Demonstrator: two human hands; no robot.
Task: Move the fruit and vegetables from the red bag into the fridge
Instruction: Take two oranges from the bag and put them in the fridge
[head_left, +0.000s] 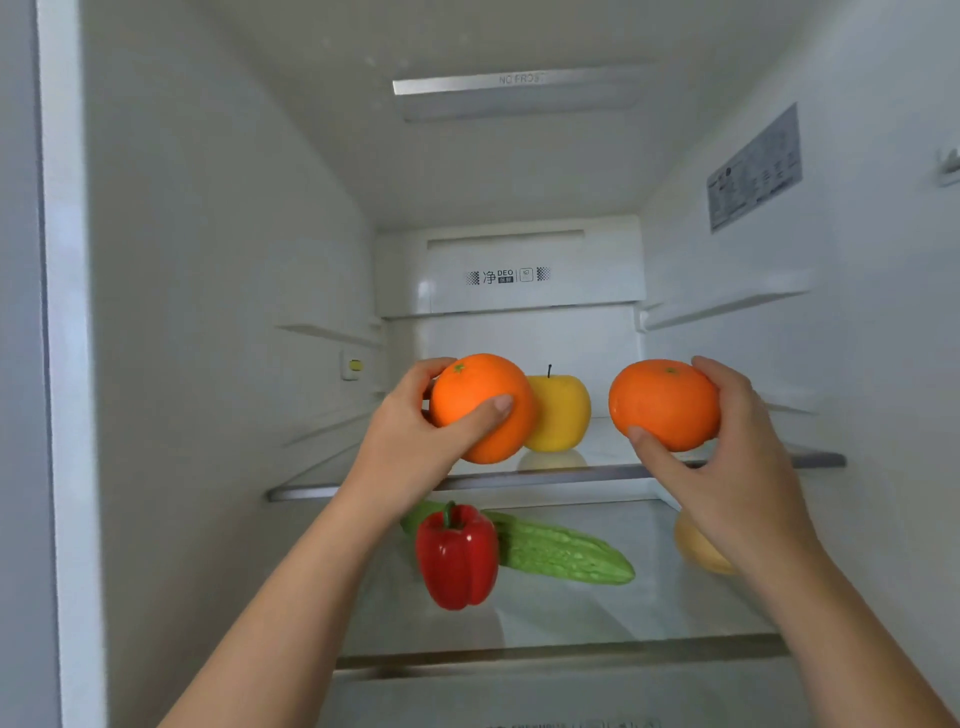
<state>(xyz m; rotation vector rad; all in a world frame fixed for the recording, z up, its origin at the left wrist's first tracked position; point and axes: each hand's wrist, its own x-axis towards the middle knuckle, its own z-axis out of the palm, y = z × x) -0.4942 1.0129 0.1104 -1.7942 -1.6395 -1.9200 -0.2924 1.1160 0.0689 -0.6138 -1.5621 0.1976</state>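
I look into the open fridge. My left hand (415, 431) grips an orange (480, 400) just above the front of the upper glass shelf (613, 472). My right hand (727, 457) holds a second orange (665, 402) at the same height, to the right. A yellow apple (561, 415) stands on the upper shelf between the two oranges. On the lower shelf (571, 623) lie a red bell pepper (457, 556) and a green bitter gourd (561, 553). A pale orange fruit (693, 545) lies partly hidden behind my right wrist. The red bag is out of view.
The fridge's white side walls (218, 312) close in left and right, with shelf rails (722, 306) above the hands. A deodoriser panel (509, 275) sits on the back wall. The door frame (67, 364) runs down the left edge.
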